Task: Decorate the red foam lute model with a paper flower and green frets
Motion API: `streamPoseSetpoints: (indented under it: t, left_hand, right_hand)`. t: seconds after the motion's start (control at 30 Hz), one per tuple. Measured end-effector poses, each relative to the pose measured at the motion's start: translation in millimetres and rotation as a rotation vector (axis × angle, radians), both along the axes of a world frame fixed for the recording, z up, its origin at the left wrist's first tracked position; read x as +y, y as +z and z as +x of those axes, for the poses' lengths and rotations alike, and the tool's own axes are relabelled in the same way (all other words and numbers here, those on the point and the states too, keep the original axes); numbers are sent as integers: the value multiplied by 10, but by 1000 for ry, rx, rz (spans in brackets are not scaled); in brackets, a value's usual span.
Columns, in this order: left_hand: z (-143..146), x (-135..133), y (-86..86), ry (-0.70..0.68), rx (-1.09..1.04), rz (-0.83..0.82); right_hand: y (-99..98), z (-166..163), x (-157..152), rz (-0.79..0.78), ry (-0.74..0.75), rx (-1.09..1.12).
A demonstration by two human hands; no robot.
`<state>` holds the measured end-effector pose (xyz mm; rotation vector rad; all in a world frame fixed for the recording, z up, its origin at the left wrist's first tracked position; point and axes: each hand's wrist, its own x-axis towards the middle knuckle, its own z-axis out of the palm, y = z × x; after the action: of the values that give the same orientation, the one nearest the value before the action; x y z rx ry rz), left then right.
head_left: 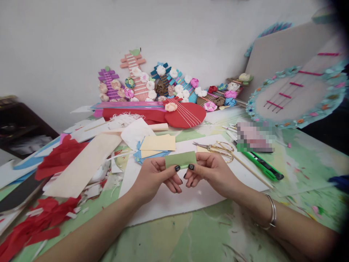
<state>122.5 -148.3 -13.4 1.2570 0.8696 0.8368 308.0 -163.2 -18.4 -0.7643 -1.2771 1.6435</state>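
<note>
A small green strip of paper [180, 160] is held up between both hands over a white sheet [174, 204]. My left hand [155, 175] pinches its left end, thumb along the lower edge. At the right end, my right hand [211, 171] pinches it the same way. The lower edge of the strip looks folded or curled. Just behind the hands lie cream paper squares [159, 143] on top of blue paper pieces [138, 155]. Gold-handled scissors [218, 146] rest behind my right hand, beside a thin wooden stick [252, 170].
A green utility knife [263, 164] lies at the right. Red crepe paper [61, 154], a cream paper strip [84, 167] and scraps cover the left side. Along the wall stand several flower-decorated paper instruments, with a red one [187, 115] lying in front. A large round-bodied one [294, 96] leans at the right.
</note>
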Motion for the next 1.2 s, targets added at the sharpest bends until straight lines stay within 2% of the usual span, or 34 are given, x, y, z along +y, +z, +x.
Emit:
streamPoseSetpoints:
  t: [0.2,0.4,0.57,0.73,0.8,0.97,1.2]
  left_hand:
    - [13,-12,-51,-43,-14,-21]
    - [43,-69,36,-34,47,66]
    - [46,-90,50,-14,156,203]
    - [30,-115,54,0,332,402]
    - [27,-125,64,7,360,435]
    - [19,-112,52,17,244,293]
    - [32,-80,16,-40,58,35]
  right_hand:
    - [-25,-7,-8,17,38,20]
    - [0,-51,-20,-146,-24,89]
    - [-14,-97,-33,-237,-47,162]
    - [-22,-99,-36,-263,-37,168]
    - [-21,-85,-27,-254,-8,175]
    - [-21,-23,9,-151,67,114]
    - [-17,-6,6,-13,49,-13]
